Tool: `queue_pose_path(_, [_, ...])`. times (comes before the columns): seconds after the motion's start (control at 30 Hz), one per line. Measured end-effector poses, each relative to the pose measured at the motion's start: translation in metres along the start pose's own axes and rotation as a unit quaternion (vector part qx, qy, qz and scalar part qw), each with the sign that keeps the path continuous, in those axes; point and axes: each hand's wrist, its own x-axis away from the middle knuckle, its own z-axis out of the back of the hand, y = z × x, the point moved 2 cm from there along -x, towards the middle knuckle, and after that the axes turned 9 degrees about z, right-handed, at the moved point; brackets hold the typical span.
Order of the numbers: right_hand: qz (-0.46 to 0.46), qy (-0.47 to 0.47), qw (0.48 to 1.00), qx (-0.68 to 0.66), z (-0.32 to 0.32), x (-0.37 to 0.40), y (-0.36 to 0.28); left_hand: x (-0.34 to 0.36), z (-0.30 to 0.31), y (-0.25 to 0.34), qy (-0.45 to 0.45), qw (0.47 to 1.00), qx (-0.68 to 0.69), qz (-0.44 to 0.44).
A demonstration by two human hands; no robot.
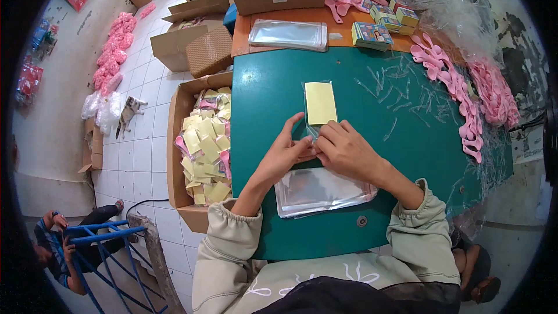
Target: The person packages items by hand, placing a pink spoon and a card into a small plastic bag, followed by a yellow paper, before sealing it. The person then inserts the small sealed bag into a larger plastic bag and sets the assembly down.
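Note:
A clear plastic bag with a pale yellow card [320, 103] in it lies on the green table, pointing away from me. At its near end my left hand [283, 150] pinches the plastic, the index finger stretched out along the left side. My right hand [347, 150] is closed on the same end from the right, its fingertips meeting the left ones. The exact fold of plastic between the fingers is hidden. Just below my hands lies a stack of clear plastic bags [322, 195], partly under my right wrist.
An open cardboard box [176, 157] at the left holds many packed yellow cards and pink spoons. Along the right run pink spoons [450, 75] and clear plastic strips [395, 90]. Small card packs [372, 35] and another bag stack [288, 34] lie at the back. Two people sit nearby.

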Motion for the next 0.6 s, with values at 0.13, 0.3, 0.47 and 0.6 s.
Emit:
queue_pose_path(0.13, [0.04, -0.003, 0.999, 0.033, -0.01, 0.003, -0.003, 0.0, -0.004, 0.001, 0.016, 0.999, -0.031, -0.036])
queue_pose_path(0.3, [-0.002, -0.038, 0.969, -0.246, 0.013, 0.011, 0.01, -0.004, -0.006, -0.005, 0.053, 0.99, -0.104, -0.075])
queue_pose_path(0.47, [-0.115, -0.027, 0.836, -0.535, 0.074, 0.064, 0.069, 0.0, -0.006, 0.003, 0.011, 0.995, -0.096, -0.029])
queue_pose_path(0.6, [-0.365, 0.055, 0.885, -0.284, 0.11, 0.118, 0.134, 0.001, -0.008, 0.006, -0.009, 0.996, -0.079, -0.029])
